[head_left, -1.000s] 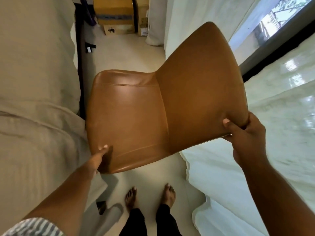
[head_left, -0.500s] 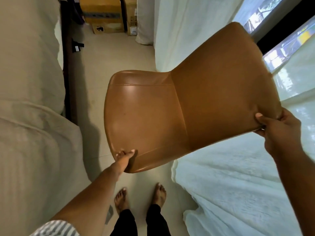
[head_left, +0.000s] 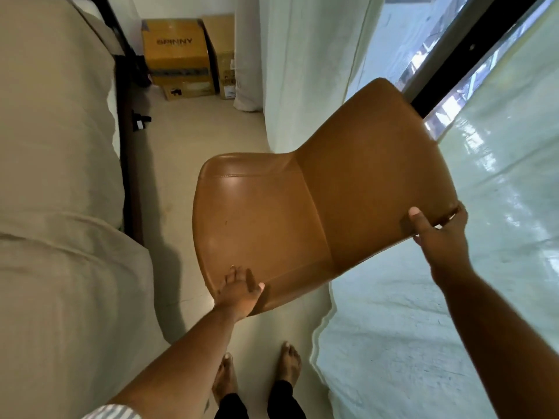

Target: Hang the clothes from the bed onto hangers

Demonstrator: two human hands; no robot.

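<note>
while left hand [head_left: 239,293] and right hand [head_left: 438,234] grip tan chair [head_left: 272,222], box [head_left: 175,49] reads "spinny".

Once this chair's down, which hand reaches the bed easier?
Probably left: the left hand grips the chair at its seat edge beside the bed; the right hand holds the backrest by the curtain.

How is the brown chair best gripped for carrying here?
By its thin rims, from the carrier's side: the left hand gripping the seat's near edge, the right hand pinching the backrest's near edge. The chair is a broad, smooth shell with no handle showing.
</note>
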